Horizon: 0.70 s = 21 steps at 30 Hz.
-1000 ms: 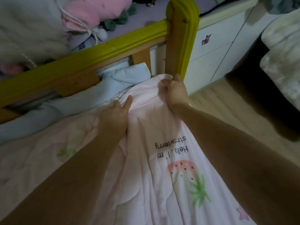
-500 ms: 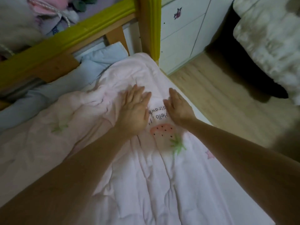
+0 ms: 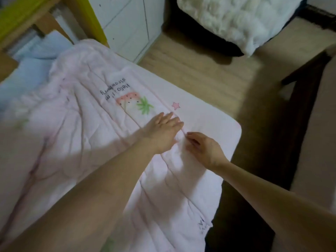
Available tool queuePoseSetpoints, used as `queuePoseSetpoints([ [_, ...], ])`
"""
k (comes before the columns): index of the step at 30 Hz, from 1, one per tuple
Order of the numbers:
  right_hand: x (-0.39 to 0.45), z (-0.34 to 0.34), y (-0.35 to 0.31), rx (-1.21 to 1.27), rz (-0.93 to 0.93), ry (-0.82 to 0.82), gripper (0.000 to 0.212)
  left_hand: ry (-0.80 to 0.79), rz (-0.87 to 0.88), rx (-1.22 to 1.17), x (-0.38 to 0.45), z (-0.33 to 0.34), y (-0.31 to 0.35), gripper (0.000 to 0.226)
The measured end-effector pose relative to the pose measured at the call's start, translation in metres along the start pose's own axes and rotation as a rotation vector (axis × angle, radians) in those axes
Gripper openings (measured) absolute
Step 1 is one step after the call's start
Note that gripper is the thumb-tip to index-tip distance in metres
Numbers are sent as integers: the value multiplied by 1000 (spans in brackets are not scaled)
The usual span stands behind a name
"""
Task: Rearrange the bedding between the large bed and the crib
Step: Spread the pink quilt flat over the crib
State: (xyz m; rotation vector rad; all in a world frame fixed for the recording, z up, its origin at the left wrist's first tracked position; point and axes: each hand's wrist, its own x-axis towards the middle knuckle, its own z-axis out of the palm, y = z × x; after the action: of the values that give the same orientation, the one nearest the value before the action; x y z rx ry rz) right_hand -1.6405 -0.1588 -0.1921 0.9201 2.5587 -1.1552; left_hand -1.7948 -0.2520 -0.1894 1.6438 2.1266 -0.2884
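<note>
Pink quilted fabric is pinched into a small ridge by the right hand (image 3: pixel 203 150); the left hand (image 3: pixel 161 131) lies flat, fingers straight, just beside it. The strawberry-print quilt (image 3: pixel 91 115) covers the mattress to its right edge, a blue blanket (image 3: pixel 34 70) at its far-left corner.

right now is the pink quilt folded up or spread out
Spread out. The pink quilt lies flat over the mattress with its strawberry print showing. It is wrinkled; the left hand lies flat on it, and the right hand pinches a crease.

Both hands (image 3: pixel 163 131) on quilt (image 3: pixel 87 99)
</note>
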Motion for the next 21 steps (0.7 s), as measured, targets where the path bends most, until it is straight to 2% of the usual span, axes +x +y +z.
queuePoseSetpoints([
  [2,-28,10,14,42,110,-6,41,28,45,39,0,4,20,60],
  [5,-52,18,35,66,244,-98,50,117,175,143,5,8,43,36],
  [8,-67,7,53,67,288,-234,24,173,170,224,9,6,54,29],
  [10,-70,-10,62,91,284,-257,22,217,119,198,10,4,55,31],
  [11,-72,-25,69,120,267,-162,22,269,82,163,16,-4,61,31],
  [14,-56,-62,80,54,145,300,25,403,-91,57,45,-34,70,27],
  [15,-48,-71,81,49,149,397,25,395,-139,30,59,-45,72,26],
  [17,-32,-75,87,110,232,466,25,323,-190,-18,79,-55,72,28],
  [18,-27,-72,93,139,284,427,25,273,-181,-36,85,-53,74,28],
  [21,-31,-47,114,301,371,118,41,69,39,-67,89,-28,83,38],
])
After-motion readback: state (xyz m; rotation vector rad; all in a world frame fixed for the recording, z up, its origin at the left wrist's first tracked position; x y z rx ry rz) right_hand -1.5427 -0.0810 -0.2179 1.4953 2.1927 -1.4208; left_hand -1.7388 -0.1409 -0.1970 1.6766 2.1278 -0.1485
